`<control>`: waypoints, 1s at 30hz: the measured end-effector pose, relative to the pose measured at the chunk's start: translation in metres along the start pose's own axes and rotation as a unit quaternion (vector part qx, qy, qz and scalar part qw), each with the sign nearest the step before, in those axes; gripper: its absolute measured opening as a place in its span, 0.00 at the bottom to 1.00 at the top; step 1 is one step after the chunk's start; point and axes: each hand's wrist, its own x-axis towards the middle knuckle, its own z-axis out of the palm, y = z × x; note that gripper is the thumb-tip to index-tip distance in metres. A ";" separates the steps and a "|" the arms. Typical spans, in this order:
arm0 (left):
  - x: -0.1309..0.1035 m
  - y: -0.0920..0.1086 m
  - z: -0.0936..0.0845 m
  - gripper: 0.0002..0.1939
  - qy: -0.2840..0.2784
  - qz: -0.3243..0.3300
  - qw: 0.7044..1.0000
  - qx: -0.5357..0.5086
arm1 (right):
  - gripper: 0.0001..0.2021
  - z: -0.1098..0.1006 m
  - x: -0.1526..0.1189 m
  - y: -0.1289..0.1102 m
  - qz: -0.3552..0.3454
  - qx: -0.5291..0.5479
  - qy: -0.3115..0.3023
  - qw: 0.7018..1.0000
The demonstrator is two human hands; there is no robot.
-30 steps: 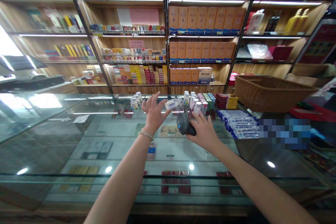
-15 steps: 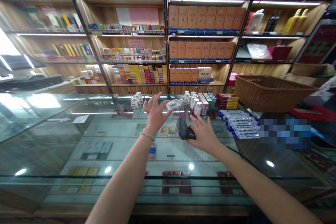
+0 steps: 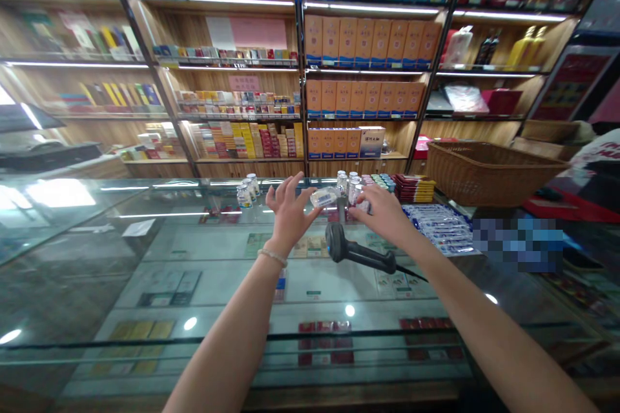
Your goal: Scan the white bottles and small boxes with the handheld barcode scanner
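Glass tabletop (image 3: 213, 235), barcode scanner (image 3: 365, 256) lying unheld; left hand (image 3: 289, 214) pinches a barcode-labelled clear bottle (image 3: 323, 198), right hand (image 3: 387, 214) curls narrow fingers by a small bottle (image 3: 364, 206), grip unclear; other capped bottles (image 3: 245, 195) stand unheld farther back.

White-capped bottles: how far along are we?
Perhaps done: the small left group, standing apart. In hand: a clear labelled item in the left hand; the right hand is at the bottle cluster. The scanner lies on the glass counter. Likely left: the rest of that cluster.
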 end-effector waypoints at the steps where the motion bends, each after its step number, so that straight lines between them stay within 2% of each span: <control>1: 0.000 0.001 0.000 0.18 -0.001 0.002 1.000 -0.002 | 0.13 0.001 0.009 0.002 -0.005 0.006 0.032 0.999; 4: 0.000 0.002 -0.002 0.19 -0.003 0.003 1.000 -0.004 | 0.17 0.009 0.029 0.006 -0.009 -0.014 0.079 0.997; 12: 0.000 0.002 0.003 0.18 -0.003 0.021 1.000 -0.004 | 0.20 0.029 0.031 0.015 -0.013 -0.037 0.061 0.997; 18: 0.000 0.005 0.004 0.21 -0.029 0.035 0.999 -0.024 | 0.16 0.026 0.028 0.022 -0.008 -0.009 0.054 0.998; 30: -0.001 0.006 0.009 0.21 -0.053 0.037 0.997 -0.033 | 0.17 0.015 0.018 0.025 -0.021 0.016 0.059 0.998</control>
